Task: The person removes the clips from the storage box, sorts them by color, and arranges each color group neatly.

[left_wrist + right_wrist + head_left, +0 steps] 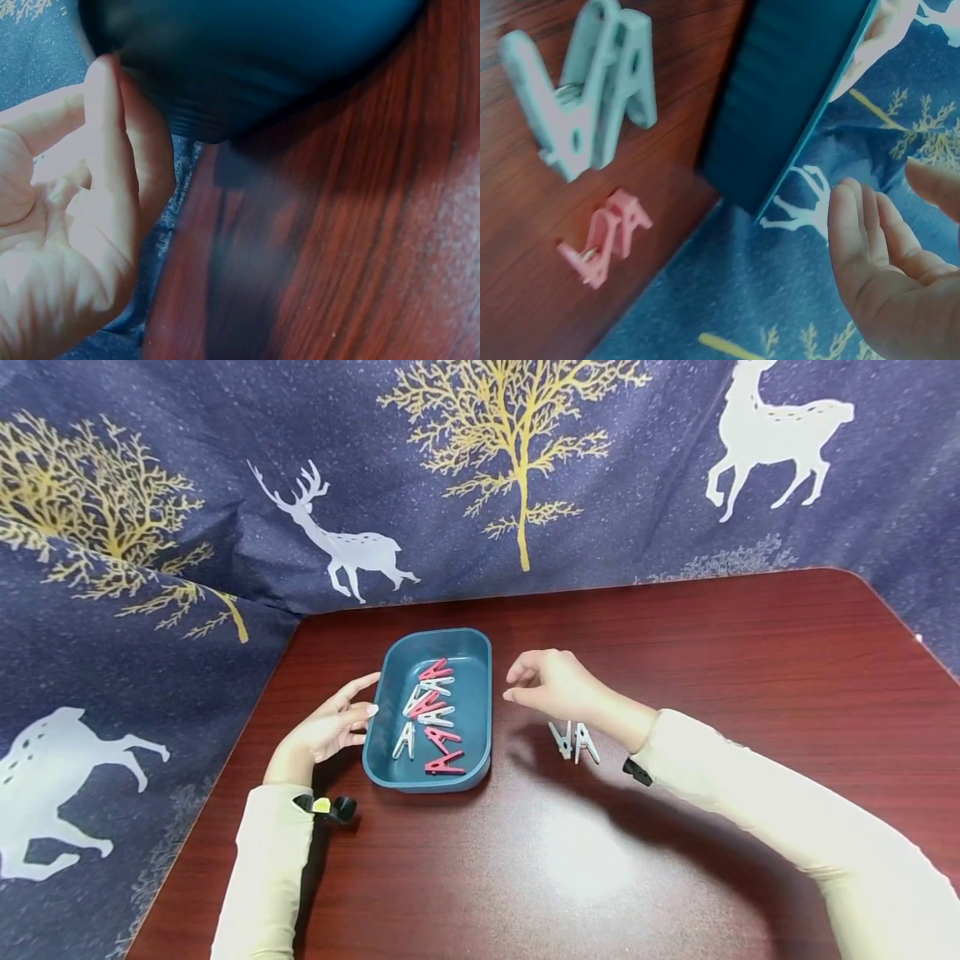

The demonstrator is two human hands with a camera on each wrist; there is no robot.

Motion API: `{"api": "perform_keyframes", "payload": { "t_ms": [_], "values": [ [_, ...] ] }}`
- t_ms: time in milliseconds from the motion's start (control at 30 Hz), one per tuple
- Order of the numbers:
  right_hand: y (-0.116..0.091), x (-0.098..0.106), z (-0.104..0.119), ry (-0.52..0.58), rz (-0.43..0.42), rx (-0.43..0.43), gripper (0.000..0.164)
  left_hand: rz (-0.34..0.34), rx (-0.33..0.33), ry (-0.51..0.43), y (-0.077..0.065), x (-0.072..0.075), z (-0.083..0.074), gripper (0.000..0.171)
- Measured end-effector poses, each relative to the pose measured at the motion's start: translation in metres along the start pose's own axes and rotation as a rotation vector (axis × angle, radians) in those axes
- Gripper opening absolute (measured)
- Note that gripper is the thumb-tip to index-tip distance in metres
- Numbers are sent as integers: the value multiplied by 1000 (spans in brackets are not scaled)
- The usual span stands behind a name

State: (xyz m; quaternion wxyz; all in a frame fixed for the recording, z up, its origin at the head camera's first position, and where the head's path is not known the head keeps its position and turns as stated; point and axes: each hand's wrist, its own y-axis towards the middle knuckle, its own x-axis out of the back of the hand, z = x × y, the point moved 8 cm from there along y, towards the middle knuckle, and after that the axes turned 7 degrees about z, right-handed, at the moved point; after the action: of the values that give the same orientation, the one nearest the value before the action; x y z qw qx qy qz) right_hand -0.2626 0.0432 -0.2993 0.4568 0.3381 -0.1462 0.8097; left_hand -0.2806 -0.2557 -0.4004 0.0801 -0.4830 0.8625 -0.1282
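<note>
The blue, round-cornered bin (472, 718) holds slim red and white clothespins (435, 718)

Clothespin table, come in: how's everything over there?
Left hand touching blue bin. Right hand beside it, holding nothing. Clothespins inside bin, more on table. No obstruction seen between right hand and bin.

no words, numbers, brands or signs can be read in any of the three views. the small, bright yellow patch (321, 805) on the black plastic wrist piece (344, 810), at the end of the left cream-white cloth sleeve (268, 847), is too small to tell if it has writing on it.
</note>
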Motion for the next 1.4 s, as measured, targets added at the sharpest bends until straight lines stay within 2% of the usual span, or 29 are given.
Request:
{"api": "perform_keyframes", "payload": {
  "t_ms": [200, 467, 700, 933, 1100, 1233, 1400],
  "values": [
    [15, -18, 19, -19, 35, 37, 21, -4, -12, 0, -1, 0, -1, 60],
    [33, -55, 36, -69, 89, 84, 21, -3, -1, 24, 1, 2, 1, 60],
    [45, -85, 49, -94, 181, 93, 28, 2, -8, 4, 1, 2, 1, 59],
    [55, -107, 43, -163, 231, 27, 30, 6, -5, 23, 1, 1, 0, 60],
    [60, -120, 36, -226, 235, -8, 13, 7, -10, 25, 1, 2, 0, 60],
    [60, -128, 30, -318, 242, -35, 26, 20, -7, -1, 2, -1, 1, 61],
    [64, -131, 28, -379, 240, -82, 16, 14, -22, -30, 2, -1, 0, 60]
  ]
}}
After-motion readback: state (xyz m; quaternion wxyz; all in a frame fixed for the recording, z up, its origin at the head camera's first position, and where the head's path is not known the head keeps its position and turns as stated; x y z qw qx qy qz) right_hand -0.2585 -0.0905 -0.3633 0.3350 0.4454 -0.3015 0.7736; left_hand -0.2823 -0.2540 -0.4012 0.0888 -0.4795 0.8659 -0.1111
